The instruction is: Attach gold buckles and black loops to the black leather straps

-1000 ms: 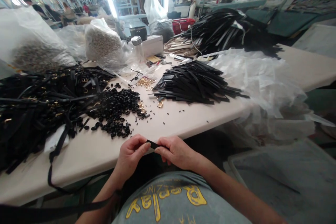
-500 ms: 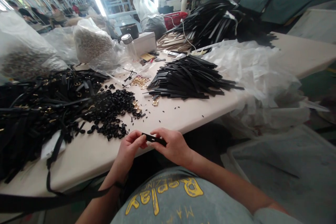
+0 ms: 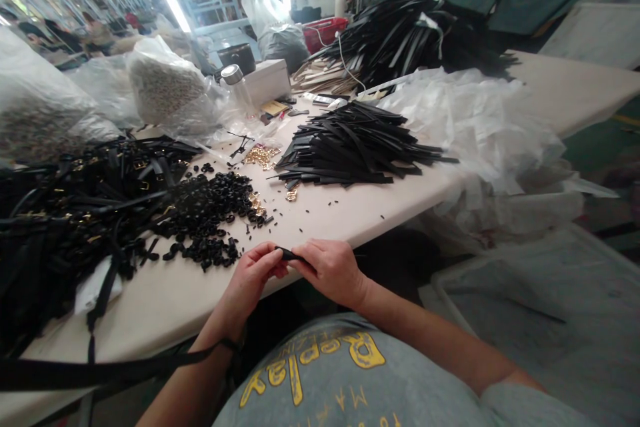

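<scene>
Between my two hands, at the table's near edge, is a black strap [image 3: 289, 254], of which only a short piece shows. My left hand [image 3: 259, 271] pinches one end of it between thumb and fingers. My right hand [image 3: 327, 268] is closed on the strap just to the right, fingers and thumb pressed together. A long black strap [image 3: 150, 368] runs from the left toward my left wrist. Left of my hands lies a heap of small black loops [image 3: 213, 203], with gold buckles [image 3: 263, 157] behind it.
Black strips [image 3: 350, 147] lie piled on the table [image 3: 345, 210], with a larger black bundle [image 3: 405, 27] behind. Buckled black straps [image 3: 80, 200] cover the left side. Filled plastic bags [image 3: 163, 77] stand at the back left; white sheeting [image 3: 480, 120] hangs over the right edge.
My right hand's fingers have closed down over the strap and its slot is no longer visible. The strap looks bent or turned now. The view has shifted slightly.
</scene>
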Available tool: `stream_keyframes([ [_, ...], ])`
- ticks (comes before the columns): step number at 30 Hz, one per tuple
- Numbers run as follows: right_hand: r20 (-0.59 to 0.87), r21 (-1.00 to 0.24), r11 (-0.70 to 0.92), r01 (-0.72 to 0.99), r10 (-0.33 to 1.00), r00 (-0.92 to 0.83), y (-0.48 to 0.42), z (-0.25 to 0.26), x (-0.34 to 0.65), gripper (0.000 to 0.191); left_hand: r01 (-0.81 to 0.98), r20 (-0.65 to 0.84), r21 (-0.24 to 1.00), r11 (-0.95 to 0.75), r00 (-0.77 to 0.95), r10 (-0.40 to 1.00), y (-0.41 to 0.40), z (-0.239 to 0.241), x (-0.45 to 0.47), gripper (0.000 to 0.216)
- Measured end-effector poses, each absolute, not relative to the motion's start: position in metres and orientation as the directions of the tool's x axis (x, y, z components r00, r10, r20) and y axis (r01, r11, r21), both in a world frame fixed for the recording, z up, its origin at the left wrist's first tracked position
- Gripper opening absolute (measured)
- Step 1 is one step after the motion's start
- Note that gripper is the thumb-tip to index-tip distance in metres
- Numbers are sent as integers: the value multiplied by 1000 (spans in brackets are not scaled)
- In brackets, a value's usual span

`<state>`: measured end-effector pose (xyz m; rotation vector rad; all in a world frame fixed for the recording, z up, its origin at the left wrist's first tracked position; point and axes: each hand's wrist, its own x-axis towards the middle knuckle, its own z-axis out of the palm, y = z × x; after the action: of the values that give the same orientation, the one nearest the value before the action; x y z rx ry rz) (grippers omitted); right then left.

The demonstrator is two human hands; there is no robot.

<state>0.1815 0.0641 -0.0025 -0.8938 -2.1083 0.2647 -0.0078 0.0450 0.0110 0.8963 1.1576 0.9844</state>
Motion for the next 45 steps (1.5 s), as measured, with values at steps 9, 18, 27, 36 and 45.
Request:
stream_keyframes([
  [9, 471, -627, 584, 516, 811, -345, 72, -4, 200, 18, 558, 103, 814, -161, 133, 986, 115, 14, -9, 24],
  [18, 490, -618, 599, 508, 800, -346, 71, -10, 201, 16, 892, 212, 377, -250, 179, 961, 188, -7, 8, 12],
  [27, 433, -653, 558, 512, 830, -352, 72, -16, 200, 16, 723, 150, 680, -120, 23, 988, 182, -5, -14, 12],
  [36, 232, -894, 302, 332, 944, -234, 76, -9, 197, 10, 2, -164, 986, 166, -150, 975, 119, 10, -29, 46],
  [45, 443, -694, 566, 445, 823, -356, 67, 5, 186, 16, -325, -255, 924, 201, -132, 958, 64, 19, -18, 32],
])
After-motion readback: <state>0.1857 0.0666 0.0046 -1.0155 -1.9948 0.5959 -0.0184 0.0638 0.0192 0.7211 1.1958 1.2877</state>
